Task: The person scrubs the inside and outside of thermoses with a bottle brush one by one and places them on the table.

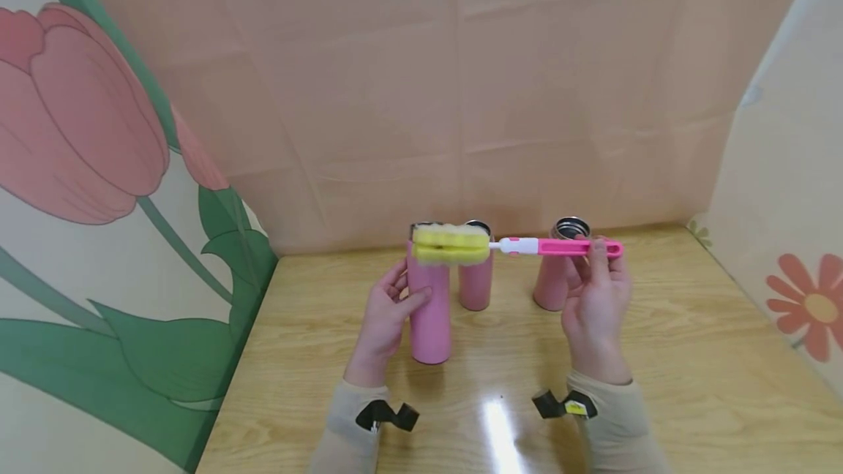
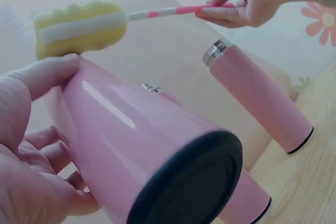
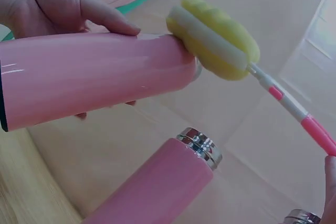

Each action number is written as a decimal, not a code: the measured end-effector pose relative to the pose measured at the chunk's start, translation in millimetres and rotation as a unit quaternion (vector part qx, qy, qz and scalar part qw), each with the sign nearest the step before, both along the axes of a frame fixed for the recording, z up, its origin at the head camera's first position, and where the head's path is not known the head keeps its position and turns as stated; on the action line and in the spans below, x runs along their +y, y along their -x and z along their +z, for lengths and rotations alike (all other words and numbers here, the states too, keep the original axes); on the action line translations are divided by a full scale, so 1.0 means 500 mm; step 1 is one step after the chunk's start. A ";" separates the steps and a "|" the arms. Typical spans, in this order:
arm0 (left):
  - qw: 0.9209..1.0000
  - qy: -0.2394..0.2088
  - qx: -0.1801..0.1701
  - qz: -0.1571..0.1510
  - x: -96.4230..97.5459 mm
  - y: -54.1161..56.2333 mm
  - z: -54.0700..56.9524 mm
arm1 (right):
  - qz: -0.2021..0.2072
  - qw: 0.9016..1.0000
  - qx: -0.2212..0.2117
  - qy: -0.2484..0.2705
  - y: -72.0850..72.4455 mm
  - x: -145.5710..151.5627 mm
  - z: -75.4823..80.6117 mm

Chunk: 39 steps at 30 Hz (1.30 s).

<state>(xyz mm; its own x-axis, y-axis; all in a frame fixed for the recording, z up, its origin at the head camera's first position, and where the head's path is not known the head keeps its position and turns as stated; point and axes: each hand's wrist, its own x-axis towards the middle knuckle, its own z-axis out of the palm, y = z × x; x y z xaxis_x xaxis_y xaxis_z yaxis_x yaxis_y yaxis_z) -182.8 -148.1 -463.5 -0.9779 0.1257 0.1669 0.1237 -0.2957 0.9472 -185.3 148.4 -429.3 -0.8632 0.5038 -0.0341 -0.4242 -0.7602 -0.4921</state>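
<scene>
My left hand [image 1: 387, 311] grips a pink bottle [image 1: 430, 320] around its side, lifted off the table with its dark base showing in the left wrist view [image 2: 191, 182]. In my right hand [image 1: 598, 306] I pinch the pink handle [image 1: 573, 247] of a bottle brush. Its yellow and white sponge head [image 1: 451, 243] lies sideways across the held bottle's mouth, mostly hiding the rim in the head view. Seen from the right wrist, the sponge [image 3: 215, 40] is right at the bottle's metal neck.
Two more pink bottles stand uncapped on the wooden table [image 1: 316, 401]: one bottle [image 1: 476, 287] just behind the held one, another bottle [image 1: 549, 284] behind my right hand. A peach backdrop [image 1: 461, 93] rises at the back, with flower-printed panels [image 1: 72, 262] at the sides.
</scene>
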 end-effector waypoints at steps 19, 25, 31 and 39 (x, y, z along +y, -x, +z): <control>0.999 0.031 0.007 0.036 -0.010 0.000 0.000 | -0.013 1.000 0.000 0.000 0.004 0.010 -0.004; 0.999 0.005 0.004 0.032 -0.009 0.000 0.001 | 0.011 1.000 -0.007 -0.013 0.006 0.013 -0.005; 0.999 -0.013 0.006 0.028 -0.008 -0.002 0.004 | 0.027 0.999 -0.001 -0.020 0.008 0.017 -0.008; 0.999 -0.043 0.007 0.025 -0.013 -0.001 0.007 | 0.069 0.995 -0.012 -0.077 0.014 0.025 -0.013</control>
